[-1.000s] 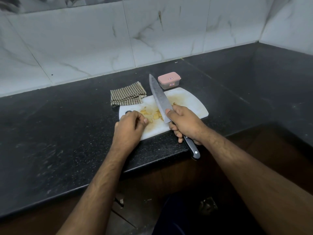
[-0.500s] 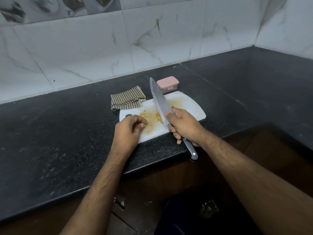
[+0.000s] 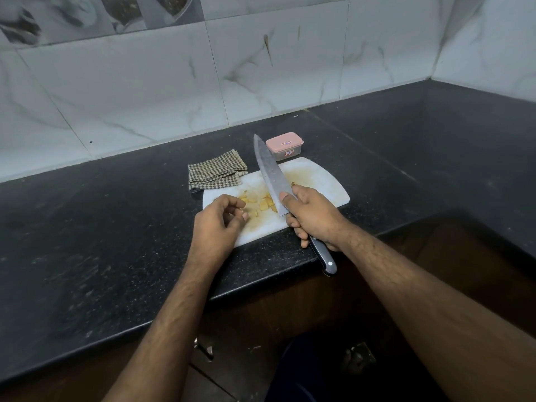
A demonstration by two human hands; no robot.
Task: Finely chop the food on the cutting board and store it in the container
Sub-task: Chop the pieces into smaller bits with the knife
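From the head camera, the right hand (image 3: 311,217) is wrapped around the black handle of a long chef's knife (image 3: 272,177), thumb pressed against the flat of the grey steel blade, probably to steady it for fine chopping; the blade slants away over the white cutting board (image 3: 324,181), its point reaching toward the wall. The left hand (image 3: 216,221) rests at the board's near-left corner with fingers loosely curled and fingertips drawn together; whether they pinch a piece is hard to tell. The food (image 3: 261,204), pale yellow irregular chunks, lies on the board between the two hands, just left of the blade. Behind the board stands a small rectangular container (image 3: 284,146) with its pink lid on, handy for storing. A folded checked cloth (image 3: 216,174) overlaps the board's far-left edge on the speckled black countertop (image 3: 116,227).
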